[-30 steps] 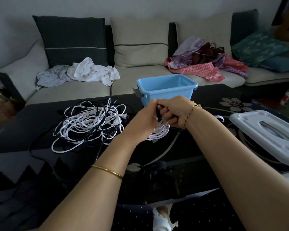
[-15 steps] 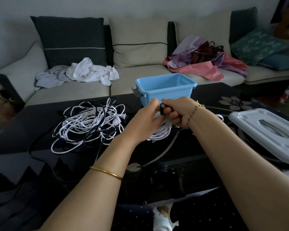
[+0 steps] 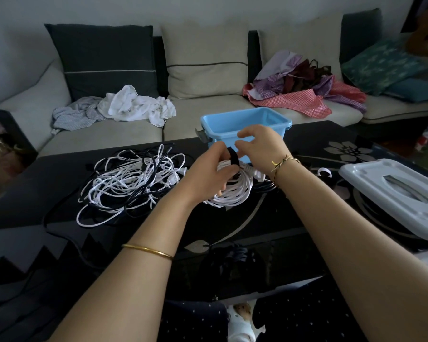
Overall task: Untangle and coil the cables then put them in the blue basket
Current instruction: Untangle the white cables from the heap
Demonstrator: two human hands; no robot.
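White cable, wound into a coil (image 3: 235,193), sits in the left hand (image 3: 211,170), whose fingers curl round one side of the loops and hold the bundle just above the table (image 3: 294,218). A black strap (image 3: 233,157) loops over the top of the coil beside the left thumb. The right hand (image 3: 260,149) hovers over it with fingers bent and slightly spread, their tips at the strap; whether they pinch it or only touch it cannot be told. A white plug (image 3: 257,174) sticks out of the coil under the right wrist, which wears a thin bracelet (image 3: 284,160); a gold bangle (image 3: 147,250) rings the left forearm. The blue basket (image 3: 252,119) stands on the table just behind both hands, open, with no cable visible in the part of its inside that shows. To the left of the coil, and apart from it, lies a loose tangle (image 3: 126,183) of white and black cables, a black strand trailing off toward the near table edge. A pale lid (image 3: 391,191) lies flat at the right of the table. Beyond the table runs a sofa (image 3: 109,137), with white and grey cloths (image 3: 136,107) heaped on its left seat and red and purple clothes (image 3: 304,95) on its right.
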